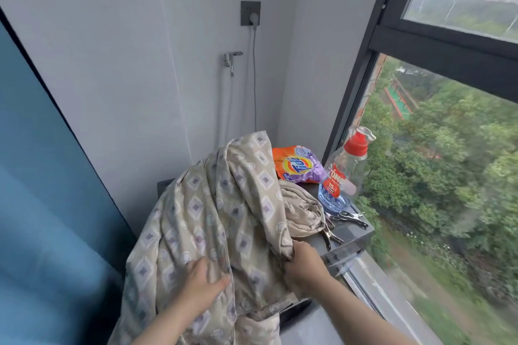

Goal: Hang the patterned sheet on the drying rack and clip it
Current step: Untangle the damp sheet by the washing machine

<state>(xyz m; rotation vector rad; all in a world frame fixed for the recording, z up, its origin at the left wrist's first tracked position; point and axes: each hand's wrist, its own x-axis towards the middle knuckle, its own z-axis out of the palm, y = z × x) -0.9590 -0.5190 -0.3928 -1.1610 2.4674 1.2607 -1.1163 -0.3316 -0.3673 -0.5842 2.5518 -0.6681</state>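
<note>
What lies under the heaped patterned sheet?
Under the patterned sheet, only the grey machine top shows, at the sheet's right edge, with a metal clip poking out from beneath the folds. Whatever else lies under the heap is covered.

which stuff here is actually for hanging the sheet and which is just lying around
For the job: patterned sheet, gripped by the right hand, left hand resting on it; metal clips. No drying rack in view.
Lying about: Tide detergent bag; clear red-capped bottle; wall tap; plugged socket.
</note>
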